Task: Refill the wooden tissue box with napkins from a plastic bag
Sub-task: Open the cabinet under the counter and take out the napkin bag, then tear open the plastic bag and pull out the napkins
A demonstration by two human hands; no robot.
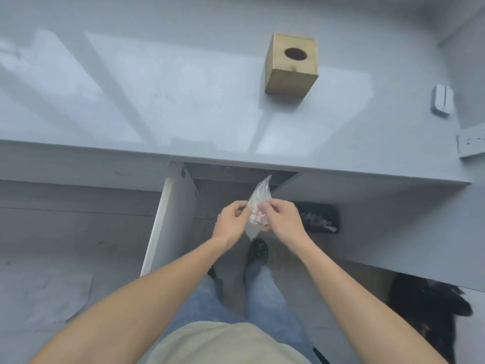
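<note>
The left hand [231,222] and right hand [282,219] are held out in front of the body, below and short of the counter's near edge. Each pinches one side of the bag [258,206], fingers closed on the clear plastic. The bag hangs between them over the open cabinet bay, clear of any support. This two-sided pinch probably serves to pull the mouth apart, so the step in hand appears to be opening the bag. Pale contents show through the plastic; whether they are the napkins cannot be confirmed.

The counter [183,114] carries the box [291,65], which stands upright toward its far right corner, well apart from the hands. The round top hole faces up and looks dark, with no napkin showing through it. The box stays untouched while both hands are occupied. Refilling has not yet begun.
</note>
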